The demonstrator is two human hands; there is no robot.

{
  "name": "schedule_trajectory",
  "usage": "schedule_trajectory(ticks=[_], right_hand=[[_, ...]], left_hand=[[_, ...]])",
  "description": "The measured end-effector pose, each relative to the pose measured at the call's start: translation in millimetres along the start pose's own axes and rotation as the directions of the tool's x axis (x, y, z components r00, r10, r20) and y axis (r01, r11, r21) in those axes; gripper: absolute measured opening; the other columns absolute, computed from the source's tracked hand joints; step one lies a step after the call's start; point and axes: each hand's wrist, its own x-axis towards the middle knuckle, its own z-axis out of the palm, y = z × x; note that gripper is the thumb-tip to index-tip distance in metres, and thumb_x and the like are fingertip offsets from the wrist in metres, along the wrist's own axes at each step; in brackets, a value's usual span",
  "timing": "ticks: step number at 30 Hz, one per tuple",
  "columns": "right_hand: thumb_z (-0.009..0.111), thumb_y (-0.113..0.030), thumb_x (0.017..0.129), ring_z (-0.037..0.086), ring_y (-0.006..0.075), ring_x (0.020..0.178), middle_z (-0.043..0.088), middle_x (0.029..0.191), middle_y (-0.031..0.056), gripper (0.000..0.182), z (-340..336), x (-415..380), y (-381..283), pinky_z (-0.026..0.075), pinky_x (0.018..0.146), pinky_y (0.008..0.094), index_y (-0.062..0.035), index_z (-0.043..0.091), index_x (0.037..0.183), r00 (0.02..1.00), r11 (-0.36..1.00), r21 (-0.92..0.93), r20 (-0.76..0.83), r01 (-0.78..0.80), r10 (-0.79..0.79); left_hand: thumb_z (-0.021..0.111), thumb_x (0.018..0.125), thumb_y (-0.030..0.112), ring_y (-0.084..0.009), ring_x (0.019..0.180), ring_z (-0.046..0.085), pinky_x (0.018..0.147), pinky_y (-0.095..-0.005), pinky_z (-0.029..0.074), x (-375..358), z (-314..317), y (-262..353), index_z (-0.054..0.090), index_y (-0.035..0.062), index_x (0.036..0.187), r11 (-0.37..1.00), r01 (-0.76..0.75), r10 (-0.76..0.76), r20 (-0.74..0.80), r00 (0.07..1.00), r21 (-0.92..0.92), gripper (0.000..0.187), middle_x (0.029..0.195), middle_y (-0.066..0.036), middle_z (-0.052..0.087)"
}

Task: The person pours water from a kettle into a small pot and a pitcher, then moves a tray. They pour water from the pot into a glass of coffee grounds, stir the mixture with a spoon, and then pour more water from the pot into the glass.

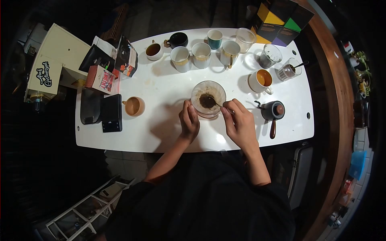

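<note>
A clear glass bowl-like vessel (pixel 200 89) with dark brown grounds (pixel 207 101) in it is at the middle of the white table. My left hand (pixel 189 121) is at its lower left side, fingers curled against the glass. In my right hand (pixel 238 120), fingers closed, is the handle of a spoon (pixel 218 105), whose tip reaches into the grounds. A tan cup (pixel 134 106) stands to the left of my left hand. To the right of my right hand is a dark pot (pixel 273 110) with a wooden handle.
Several cups and mugs (pixel 201 55) line the back of the white table (pixel 169 86). At the right are an orange-lined mug (pixel 261 81) and a glass with a spoon (pixel 288 69). Bags (pixel 102 79) and a black scale (pixel 111 113) occupy the left side; a patterned box (pixel 277 22) stands behind.
</note>
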Motion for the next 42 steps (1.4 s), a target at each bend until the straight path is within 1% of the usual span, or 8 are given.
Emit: schedule_trajectory(ticks=[2, 11, 12, 14, 16, 20, 32, 42], right_hand=[[0.061, -0.005, 0.088, 0.057, 0.0331, 0.061, 0.055, 0.078, 0.0121, 0.004, -0.9, 1.2, -3.1, 0.044, 0.053, 0.0376, -0.0023, 0.058, 0.09, 1.0, 0.999, 0.04, 0.013, -0.007, 0.007], [0.062, -0.005, 0.086, 0.056, 0.0321, 0.06, 0.055, 0.077, 0.0123, 0.007, -2.2, 6.1, -2.4, 0.043, 0.052, 0.0376, -0.0024, 0.058, 0.091, 0.999, 0.999, 0.036, 0.016, 0.029, -0.03], [0.064, -0.006, 0.085, 0.056, 0.0312, 0.059, 0.054, 0.077, 0.0115, 0.008, -3.9, 6.7, -2.3, 0.043, 0.052, 0.0377, -0.0033, 0.059, 0.091, 0.999, 0.998, -0.016, 0.007, 0.054, -0.054], [0.065, -0.006, 0.084, 0.055, 0.0304, 0.059, 0.052, 0.076, 0.0108, 0.009, -6.2, 7.8, 0.0, 0.042, 0.051, 0.0378, -0.0042, 0.06, 0.092, 0.997, 0.995, -0.072, -0.001, 0.076, -0.076], [0.067, -0.007, 0.082, 0.055, 0.0283, 0.058, 0.049, 0.074, 0.0092, 0.012, -8.2, 11.1, 2.9, 0.042, 0.05, 0.0377, -0.0059, 0.061, 0.092, 0.989, 0.977, -0.163, -0.023, 0.139, -0.145], [0.067, -0.007, 0.081, 0.054, 0.0272, 0.056, 0.048, 0.074, 0.0084, 0.013, -8.9, 16.0, 0.9, 0.041, 0.05, 0.0372, -0.0065, 0.061, 0.092, 0.988, 0.965, -0.214, -0.008, 0.149, -0.155], [0.068, -0.006, 0.081, 0.054, 0.0245, 0.054, 0.049, 0.075, 0.0077, 0.011, -19.4, 21.6, -0.9, 0.041, 0.048, 0.035, -0.0058, 0.06, 0.089, 0.986, 0.964, -0.209, 0.003, 0.166, -0.169], [0.067, -0.007, 0.082, 0.054, 0.0266, 0.055, 0.048, 0.075, 0.0077, 0.009, -11.1, 24.7, -0.3, 0.042, 0.049, 0.0368, -0.0066, 0.06, 0.088, 0.985, 0.956, -0.235, 0.03, 0.174, -0.172]], left_hand=[[0.033, 0.102, 0.025, -0.0092, 0.052, 0.037, 0.048, -0.0268, 0.031, 0.1, 0.0, -1.4, 0.039, 0.0055, 0.08, 1.0, 0.004, -0.004, 0.009, 1.0, -0.002, 0.03, 0.058, -0.001, 0.038], [0.032, 0.102, 0.035, -0.012, 0.051, 0.039, 0.048, -0.03, 0.032, 5.4, 2.8, 9.8, 0.039, 0.0049, 0.076, 0.999, 0.007, -0.008, -0.027, 1.0, -0.031, 0.04, 0.056, -0.003, 0.039], [0.032, 0.102, 0.035, -0.012, 0.051, 0.039, 0.048, -0.03, 0.032, 4.1, 1.6, 7.3, 0.039, 0.0049, 0.076, 0.999, 0.01, -0.011, -0.03, 0.999, -0.032, 0.04, 0.056, -0.003, 0.039], [0.034, 0.101, 0.025, -0.0222, 0.059, 0.054, 0.057, -0.0345, 0.044, 1.2, -1.0, 0.8, 0.052, -0.0024, 0.096, 1.0, 0.017, -0.018, 0.018, 1.0, 0.015, 0.033, 0.069, -0.014, 0.054], [0.033, 0.101, 0.025, -0.0225, 0.061, 0.056, 0.058, -0.0342, 0.045, 1.4, -1.0, 0.2, 0.052, -0.0029, 0.099, 1.0, 0.013, -0.013, 0.022, 1.0, 0.003, 0.034, 0.071, -0.014, 0.055], [0.033, 0.101, 0.025, -0.0234, 0.065, 0.059, 0.061, -0.0342, 0.047, 0.5, -1.5, -1.1, 0.053, -0.004, 0.105, 0.998, 0.052, -0.05, 0.047, 0.998, -0.03, 0.036, 0.075, -0.016, 0.059], [0.036, 0.099, 0.011, -0.0285, 0.064, 0.061, 0.06, -0.0349, 0.047, 2.7, -4.2, -0.2, 0.051, -0.0034, 0.098, 0.996, -0.059, 0.062, 0.056, 0.996, -0.063, 0.021, 0.074, -0.018, 0.058], [0.037, 0.1, 0.011, -0.0302, 0.062, 0.06, 0.056, -0.0367, 0.046, 6.9, -6.7, 8.5, 0.049, -0.0023, 0.093, 0.996, -0.08, 0.083, 0.059, 0.995, -0.039, 0.019, 0.072, -0.017, 0.056]])
